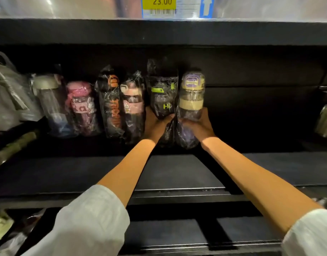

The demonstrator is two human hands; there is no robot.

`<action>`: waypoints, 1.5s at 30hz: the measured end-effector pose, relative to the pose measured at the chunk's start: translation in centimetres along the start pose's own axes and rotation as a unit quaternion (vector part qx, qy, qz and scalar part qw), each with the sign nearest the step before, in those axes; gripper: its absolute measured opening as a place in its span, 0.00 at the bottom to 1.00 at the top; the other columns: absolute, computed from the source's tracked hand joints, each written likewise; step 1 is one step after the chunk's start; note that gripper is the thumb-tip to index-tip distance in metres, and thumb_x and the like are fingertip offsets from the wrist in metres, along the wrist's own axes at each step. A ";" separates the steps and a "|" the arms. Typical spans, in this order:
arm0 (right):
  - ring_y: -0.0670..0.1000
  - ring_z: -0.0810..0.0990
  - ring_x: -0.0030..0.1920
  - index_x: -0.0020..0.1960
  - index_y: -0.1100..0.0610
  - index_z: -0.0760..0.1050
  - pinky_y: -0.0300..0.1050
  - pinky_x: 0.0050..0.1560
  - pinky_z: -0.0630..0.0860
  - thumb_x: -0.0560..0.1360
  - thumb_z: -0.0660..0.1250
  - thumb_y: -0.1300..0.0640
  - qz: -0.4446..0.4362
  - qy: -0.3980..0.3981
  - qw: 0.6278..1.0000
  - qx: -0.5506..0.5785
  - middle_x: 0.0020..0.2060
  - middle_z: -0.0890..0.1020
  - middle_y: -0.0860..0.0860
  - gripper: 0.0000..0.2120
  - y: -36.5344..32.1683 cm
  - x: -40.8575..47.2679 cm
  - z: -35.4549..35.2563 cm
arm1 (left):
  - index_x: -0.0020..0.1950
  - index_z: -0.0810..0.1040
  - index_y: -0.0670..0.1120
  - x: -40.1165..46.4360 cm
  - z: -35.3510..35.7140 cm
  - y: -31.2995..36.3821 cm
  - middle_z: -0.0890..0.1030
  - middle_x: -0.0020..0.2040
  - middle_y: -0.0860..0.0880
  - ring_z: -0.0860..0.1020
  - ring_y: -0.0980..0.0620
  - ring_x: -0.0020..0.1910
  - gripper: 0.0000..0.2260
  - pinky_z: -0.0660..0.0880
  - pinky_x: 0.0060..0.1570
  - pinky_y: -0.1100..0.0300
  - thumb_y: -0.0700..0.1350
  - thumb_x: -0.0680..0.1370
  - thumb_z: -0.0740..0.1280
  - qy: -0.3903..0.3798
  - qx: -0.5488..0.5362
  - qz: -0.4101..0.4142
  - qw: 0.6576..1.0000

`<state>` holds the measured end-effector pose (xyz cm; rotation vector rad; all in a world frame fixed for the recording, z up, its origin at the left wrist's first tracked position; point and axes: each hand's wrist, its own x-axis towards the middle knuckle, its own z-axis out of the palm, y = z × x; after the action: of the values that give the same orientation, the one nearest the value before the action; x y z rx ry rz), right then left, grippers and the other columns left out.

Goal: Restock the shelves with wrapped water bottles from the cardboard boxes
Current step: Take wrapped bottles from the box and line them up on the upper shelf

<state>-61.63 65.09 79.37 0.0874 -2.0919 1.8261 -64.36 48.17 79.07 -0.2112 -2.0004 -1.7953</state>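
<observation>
Both my arms reach deep into a dark black shelf (pixel 66 174). My left hand (pixel 155 126) grips a wrapped dark bottle with a green lid (pixel 162 97). My right hand (pixel 201 126) grips a wrapped clear bottle with a purple lid and cream band (pixel 191 97). The two bottles stand upright side by side, touching, at the right end of a row. Left of them stand a bottle with a pink band (pixel 133 108), a black and orange bottle (pixel 111 102), a pink bottle (pixel 81 106) and a clear bottle with a grey lid (pixel 51 104), all in plastic wrap.
Bagged goods (pixel 9 97) lie at the far left of the shelf. Another wrapped item (pixel 326 122) shows at the right edge. The shelf's upper lip (pixel 159 32) hangs overhead, with a yellow 23.00 price tag (pixel 159 5) above it. A lower shelf (pixel 177 233) lies beneath my arms.
</observation>
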 end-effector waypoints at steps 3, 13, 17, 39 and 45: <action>0.59 0.82 0.59 0.65 0.59 0.66 0.61 0.61 0.81 0.69 0.81 0.58 -0.007 -0.004 1.000 0.003 0.58 0.80 0.60 0.32 0.9 1.6 0.0 | 0.73 0.65 0.44 1.0 0.8 -0.7 0.75 0.71 0.47 0.74 0.52 0.69 0.35 0.70 0.67 0.59 0.43 0.72 0.81 0.012 0.000 0.002 1.000; 0.50 0.80 0.58 0.69 0.57 0.65 0.44 0.59 0.77 0.71 0.81 0.57 -0.037 -0.010 0.999 -0.015 0.60 0.79 0.51 0.34 2.3 4.4 0.7 | 0.75 0.63 0.46 3.1 1.7 -2.2 0.75 0.72 0.47 0.74 0.50 0.70 0.37 0.72 0.71 0.52 0.46 0.72 0.80 0.024 0.011 0.005 1.000; 0.50 0.80 0.60 0.68 0.55 0.65 0.46 0.61 0.77 0.72 0.81 0.55 -0.046 -0.014 0.999 -0.015 0.61 0.79 0.51 0.33 2.9 4.6 0.6 | 0.76 0.62 0.46 3.4 1.9 -2.2 0.74 0.72 0.47 0.74 0.49 0.71 0.39 0.72 0.72 0.49 0.48 0.71 0.81 0.028 0.020 -0.006 0.999; 0.52 0.81 0.64 0.70 0.49 0.67 0.57 0.67 0.77 0.56 0.81 0.28 0.014 -0.026 0.994 -0.102 0.65 0.80 0.50 0.51 3.1 5.3 -0.4 | 0.81 0.58 0.49 2.9 1.0 -1.3 0.71 0.77 0.47 0.70 0.45 0.75 0.49 0.69 0.75 0.49 0.55 0.68 0.82 0.009 0.080 -0.068 0.994; 0.60 0.79 0.67 0.74 0.54 0.70 0.56 0.66 0.76 0.66 0.71 0.29 0.050 -0.046 0.958 -0.280 0.67 0.79 0.56 0.44 0.4 1.9 -1.5 | 0.83 0.58 0.43 0.4 -0.4 0.7 0.67 0.80 0.44 0.66 0.43 0.78 0.44 0.62 0.75 0.55 0.56 0.75 0.76 -0.013 0.189 -0.053 0.981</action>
<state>-63.16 66.95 79.75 -0.0820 -2.6373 1.2280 -64.35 47.83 79.93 -0.0095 -2.3618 -1.4382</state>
